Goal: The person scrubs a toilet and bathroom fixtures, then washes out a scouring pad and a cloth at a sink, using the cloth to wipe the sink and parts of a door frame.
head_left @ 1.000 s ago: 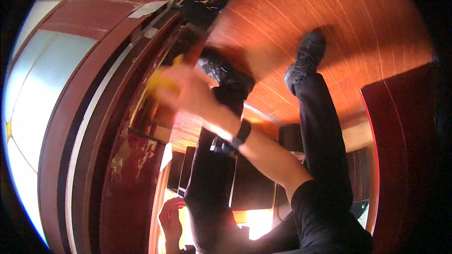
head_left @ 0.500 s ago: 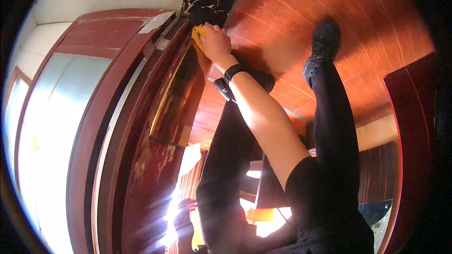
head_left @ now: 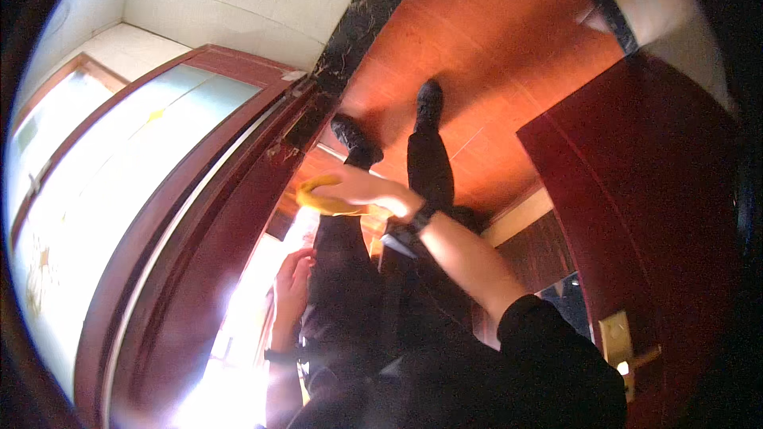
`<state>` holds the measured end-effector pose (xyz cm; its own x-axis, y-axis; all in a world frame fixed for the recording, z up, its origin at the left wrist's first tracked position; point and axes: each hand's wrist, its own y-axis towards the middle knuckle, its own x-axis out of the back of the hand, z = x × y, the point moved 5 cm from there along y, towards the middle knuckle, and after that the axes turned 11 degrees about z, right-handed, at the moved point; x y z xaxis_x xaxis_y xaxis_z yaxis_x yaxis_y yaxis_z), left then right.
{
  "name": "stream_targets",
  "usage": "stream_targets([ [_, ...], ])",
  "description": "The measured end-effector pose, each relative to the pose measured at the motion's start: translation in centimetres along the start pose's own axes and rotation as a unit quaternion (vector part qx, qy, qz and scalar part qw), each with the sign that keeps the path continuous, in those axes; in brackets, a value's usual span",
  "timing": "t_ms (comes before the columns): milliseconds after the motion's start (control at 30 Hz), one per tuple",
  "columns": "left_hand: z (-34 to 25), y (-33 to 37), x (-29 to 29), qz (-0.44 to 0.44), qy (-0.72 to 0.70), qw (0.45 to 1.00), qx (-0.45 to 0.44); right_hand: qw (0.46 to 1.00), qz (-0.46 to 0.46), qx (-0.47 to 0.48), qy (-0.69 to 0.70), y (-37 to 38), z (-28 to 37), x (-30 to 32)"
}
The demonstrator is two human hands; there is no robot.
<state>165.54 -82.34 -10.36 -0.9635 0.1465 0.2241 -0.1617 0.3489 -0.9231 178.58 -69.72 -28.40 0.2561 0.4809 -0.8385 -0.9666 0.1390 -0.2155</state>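
My right hand [head_left: 369,189] is closed on a yellow cloth [head_left: 318,195], held above my legs and a little blurred by motion. A dark watch band [head_left: 413,222] circles that wrist. My left hand [head_left: 294,282] hangs low beside my left leg, with loosely bent fingers and nothing visible in them. Nearest to it is the dark red wooden door frame [head_left: 230,222], whose lower end has worn, chipped patches. The cloth is apart from the frame.
A dark red door [head_left: 612,159] with a metal lock plate [head_left: 617,342] stands at the right. Orange-brown wood flooring [head_left: 485,56] lies under my black shoes [head_left: 429,99]. Black marbled edging [head_left: 350,40] runs along the pale wall. A bright glass-paned door [head_left: 143,167] is at the left.
My right hand has drawn back from the frame's lower end toward my body, still holding the cloth. My left hand shows more plainly. My legs and the view have shifted.
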Motion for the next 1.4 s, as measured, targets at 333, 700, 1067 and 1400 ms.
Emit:
stream_targets([
  [333, -13.7, -3.1, -8.1, 0.157, -0.073, 0.96, -0.222, 0.98, -0.178, 0.024, -0.089, -21.7, 17.4, -2.9],
  [700, -28.7, -3.6, -5.3, 0.19, -0.42, 0.808, -0.366, 0.978, -0.192, -0.035, -0.073, -19.1, 34.7, -14.9],
  [1067, -35.4, 5.4, -5.2, 0.345, -0.672, 0.631, -0.177, 0.848, -0.469, -0.044, -0.244, -33.7, 52.8, -4.6],
  [1400, -42.6, 5.6, -13.6, 0.133, -0.888, 0.371, -0.236, 0.853, -0.107, -0.46, -0.223, -21.5, 49.2, 4.6],
])
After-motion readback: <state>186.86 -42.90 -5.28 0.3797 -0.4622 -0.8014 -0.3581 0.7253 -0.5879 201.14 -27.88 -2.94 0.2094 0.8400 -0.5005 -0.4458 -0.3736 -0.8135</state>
